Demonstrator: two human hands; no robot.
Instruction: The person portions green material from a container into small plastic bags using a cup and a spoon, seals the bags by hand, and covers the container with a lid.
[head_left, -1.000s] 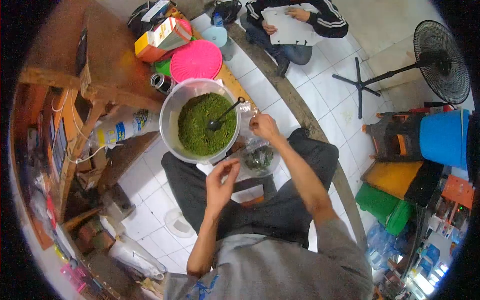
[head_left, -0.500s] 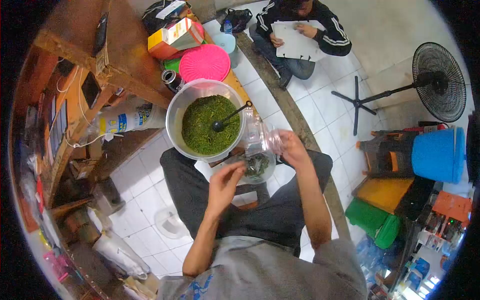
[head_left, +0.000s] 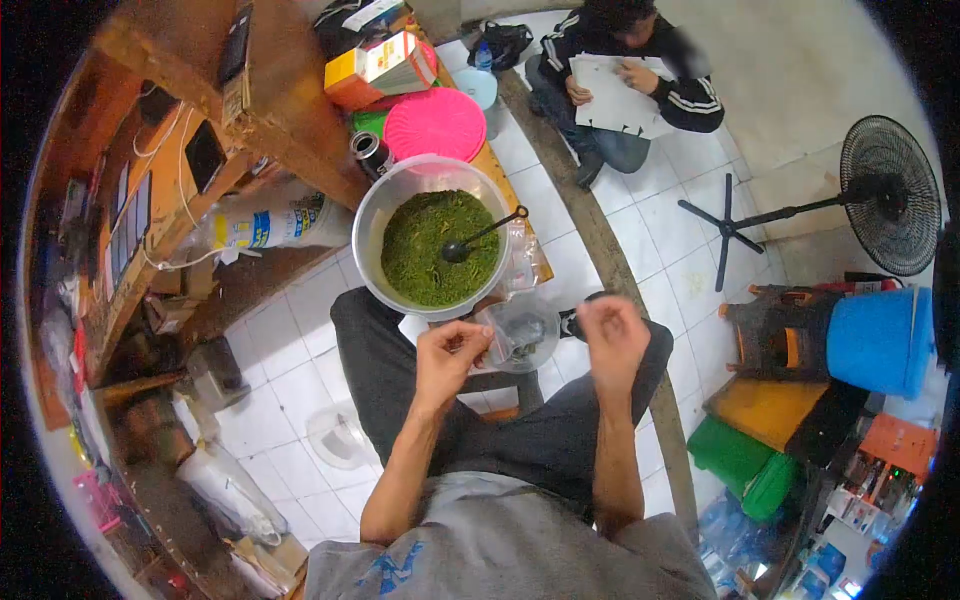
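My left hand [head_left: 448,362] is closed in a pinch on the edge of a small clear plastic bag [head_left: 522,322]. The bag lies over a clear round bowl [head_left: 545,352] with some dark green bits inside. My right hand [head_left: 614,342] is raised above my right knee, apart from the bag; its fingers are blurred, and a dark object [head_left: 572,322] shows partly behind it. Just beyond my hands stands a large translucent tub [head_left: 368,262] of chopped green leaves [head_left: 425,245]. A black ladle [head_left: 485,232] rests in the leaves, its handle over the rim.
A pink lid [head_left: 435,125], an open can [head_left: 370,150] and a yellow-and-white box [head_left: 385,70] stand behind the tub. A person [head_left: 640,80] sits on the floor holding papers. Shelving [head_left: 220,130] rises at left; a black fan [head_left: 890,195] stands at right.
My right hand has come away from the clear plastic packaging and moved right and nearer to me. My left hand now pinches the small bag over the bowl. The whole view has shifted slightly.
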